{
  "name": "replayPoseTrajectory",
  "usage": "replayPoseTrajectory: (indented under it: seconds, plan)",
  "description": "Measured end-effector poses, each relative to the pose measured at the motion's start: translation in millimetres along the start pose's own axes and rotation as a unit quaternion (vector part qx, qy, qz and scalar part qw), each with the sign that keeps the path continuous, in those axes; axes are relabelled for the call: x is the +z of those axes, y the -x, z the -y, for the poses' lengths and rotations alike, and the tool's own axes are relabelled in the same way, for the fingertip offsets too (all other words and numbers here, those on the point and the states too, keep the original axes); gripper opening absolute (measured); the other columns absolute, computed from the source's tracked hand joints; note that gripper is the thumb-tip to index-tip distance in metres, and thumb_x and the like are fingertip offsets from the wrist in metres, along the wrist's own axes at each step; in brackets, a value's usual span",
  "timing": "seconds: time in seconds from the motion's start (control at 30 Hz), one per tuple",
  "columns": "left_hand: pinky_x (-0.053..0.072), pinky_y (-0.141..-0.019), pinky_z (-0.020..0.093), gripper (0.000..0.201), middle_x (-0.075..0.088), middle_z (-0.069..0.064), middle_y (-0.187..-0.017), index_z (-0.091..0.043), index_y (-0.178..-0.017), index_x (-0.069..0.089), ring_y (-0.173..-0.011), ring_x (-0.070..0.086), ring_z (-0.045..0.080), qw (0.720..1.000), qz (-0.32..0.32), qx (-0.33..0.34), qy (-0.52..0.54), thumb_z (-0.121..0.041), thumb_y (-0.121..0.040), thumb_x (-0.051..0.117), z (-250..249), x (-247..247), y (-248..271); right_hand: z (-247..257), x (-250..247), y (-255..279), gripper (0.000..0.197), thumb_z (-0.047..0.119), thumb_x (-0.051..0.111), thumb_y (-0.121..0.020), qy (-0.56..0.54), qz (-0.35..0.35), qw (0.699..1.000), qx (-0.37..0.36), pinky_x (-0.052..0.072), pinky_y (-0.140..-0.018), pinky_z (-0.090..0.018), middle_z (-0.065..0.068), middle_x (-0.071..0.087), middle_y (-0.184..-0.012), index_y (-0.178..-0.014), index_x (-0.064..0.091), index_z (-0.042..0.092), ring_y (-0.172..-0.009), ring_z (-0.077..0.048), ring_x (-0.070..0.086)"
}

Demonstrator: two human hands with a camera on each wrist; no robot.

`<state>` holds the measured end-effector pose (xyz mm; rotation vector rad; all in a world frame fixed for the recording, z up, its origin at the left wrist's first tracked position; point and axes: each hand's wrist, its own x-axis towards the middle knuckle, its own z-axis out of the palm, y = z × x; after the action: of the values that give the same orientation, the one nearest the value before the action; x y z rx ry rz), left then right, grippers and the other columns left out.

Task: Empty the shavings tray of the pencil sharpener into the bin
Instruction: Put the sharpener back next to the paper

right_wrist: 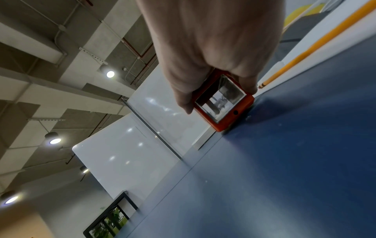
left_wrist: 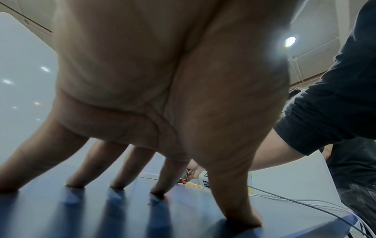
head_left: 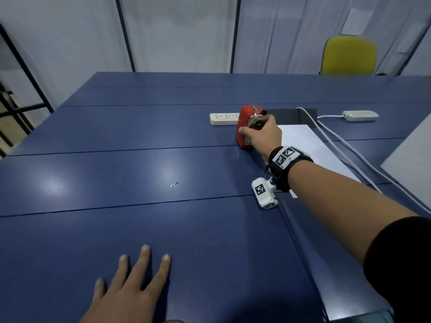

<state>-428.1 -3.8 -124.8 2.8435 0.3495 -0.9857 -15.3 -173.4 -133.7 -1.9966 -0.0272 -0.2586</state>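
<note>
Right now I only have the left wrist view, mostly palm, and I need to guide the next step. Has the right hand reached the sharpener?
Observer: Yes. The right hand grips the red pencil sharpener, which stands on the blue table.
Operator: Is the shavings tray still in?
Observer: It looks so; the right wrist view shows the clear tray seated in the red body.
Operator: Any bin nearby?
Observer: None shows in any view. A yellow pencil lies on white paper beside the sharpener.

The right hand [head_left: 262, 134] hides much of the pencil sharpener [head_left: 245, 127]; its tray contents look blurred.
</note>
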Motion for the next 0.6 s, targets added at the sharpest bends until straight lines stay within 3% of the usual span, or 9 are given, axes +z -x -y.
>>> replayPoseTrajectory:
  seconds: [0.03, 0.07, 0.1, 0.13, 0.2, 0.37, 0.47, 0.57, 0.6]
  plan:
    - [0.041, -0.106, 0.074, 0.144, -0.002, 0.007, -0.173, -0.048, -0.16, -0.009, -0.153, 0.031, 0.05, 0.999, -0.026, 0.005, -0.027, -0.114, -0.031, -0.009, 5, 2, -5, -2, 2, -2, 0.077, 0.041, 0.096, -0.072, -0.002, 0.0, 1.0, 0.002, 0.059, -0.104, -0.043, -0.005, 0.073, -0.129, -0.135, 0.058, 0.016, -0.116, -0.028, 0.071]
    - [0.056, -0.079, 0.074, 0.134, 0.04, 0.015, -0.163, -0.041, -0.162, 0.031, -0.128, 0.061, 0.052, 1.0, 0.012, -0.025, -0.005, -0.112, -0.052, 0.001, 11, 5, -5, -2, 3, -2, 0.078, 0.042, 0.096, -0.073, 0.0, -0.002, 1.0, 0.002, 0.059, -0.104, -0.043, -0.006, 0.073, -0.13, -0.136, 0.058, 0.015, -0.116, -0.028, 0.071]
    - [0.059, -0.056, 0.068, 0.116, 0.069, 0.016, -0.138, -0.035, -0.145, 0.056, -0.101, 0.076, 0.049, 0.998, -0.06, -0.02, 0.021, -0.107, -0.066, 0.011, 15, 15, -11, -3, 4, -3, 0.08, 0.043, 0.097, -0.073, 0.001, -0.003, 1.0, 0.001, 0.059, -0.104, -0.044, -0.006, 0.073, -0.131, -0.136, 0.057, 0.015, -0.117, -0.029, 0.071]
    - [0.057, -0.046, 0.064, 0.104, 0.078, 0.015, -0.121, -0.033, -0.134, 0.059, -0.087, 0.079, 0.046, 0.989, -0.145, 0.003, 0.007, -0.104, -0.072, 0.017, 17, 26, -18, -3, 5, -4, 0.082, 0.044, 0.097, -0.073, 0.004, -0.003, 1.0, 0.001, 0.059, -0.105, -0.044, -0.007, 0.073, -0.132, -0.138, 0.056, 0.015, -0.118, -0.029, 0.071]
    - [0.055, -0.043, 0.063, 0.101, 0.08, 0.013, -0.115, -0.028, -0.131, 0.057, -0.082, 0.079, 0.045, 0.984, -0.175, 0.028, -0.018, -0.103, -0.073, 0.021, 17, 36, -22, -4, 8, -5, 0.084, 0.045, 0.097, -0.076, 0.009, -0.001, 1.0, -0.005, 0.058, -0.106, -0.045, -0.008, 0.072, -0.134, -0.142, 0.053, 0.016, -0.12, -0.03, 0.07]
    - [0.056, -0.045, 0.064, 0.1, 0.079, 0.015, -0.118, -0.026, -0.132, 0.056, -0.085, 0.079, 0.047, 0.986, -0.162, 0.024, -0.001, -0.101, -0.076, 0.02, 5, 41, -22, -2, 15, -9, 0.081, 0.037, 0.092, -0.086, 0.022, 0.014, 0.999, -0.025, 0.055, -0.106, -0.041, -0.009, 0.07, -0.14, -0.15, 0.047, 0.015, -0.125, -0.03, 0.067]
    - [0.055, -0.045, 0.064, 0.1, 0.079, 0.015, -0.117, -0.027, -0.133, 0.056, -0.085, 0.079, 0.046, 0.986, -0.166, 0.029, -0.009, -0.101, -0.076, 0.02, 5, 44, -17, 0, 15, -10, 0.08, 0.035, 0.091, -0.088, 0.047, 0.031, 0.998, -0.015, 0.054, -0.108, -0.044, -0.013, 0.069, -0.141, -0.148, 0.043, 0.012, -0.127, -0.034, 0.068]
    - [0.055, -0.044, 0.065, 0.098, 0.079, 0.017, -0.118, -0.033, -0.13, 0.067, -0.085, 0.078, 0.047, 0.985, -0.169, 0.024, -0.025, -0.101, -0.077, 0.02, 15, 36, -20, -3, 15, -14, 0.078, 0.037, 0.089, -0.091, 0.07, 0.056, 0.996, 0.008, 0.054, -0.11, -0.048, -0.016, 0.067, -0.142, -0.145, 0.04, 0.008, -0.129, -0.039, 0.067]
    - [0.056, -0.047, 0.067, 0.102, 0.076, 0.019, -0.123, -0.034, -0.131, 0.071, -0.091, 0.077, 0.048, 0.989, -0.143, 0.024, -0.024, -0.102, -0.076, 0.018, 15, 32, -15, 2, 12, -7, 0.08, 0.038, 0.088, -0.091, 0.082, 0.063, 0.995, 0.016, 0.053, -0.111, -0.049, -0.017, 0.066, -0.144, -0.146, 0.039, 0.007, -0.13, -0.039, 0.066]
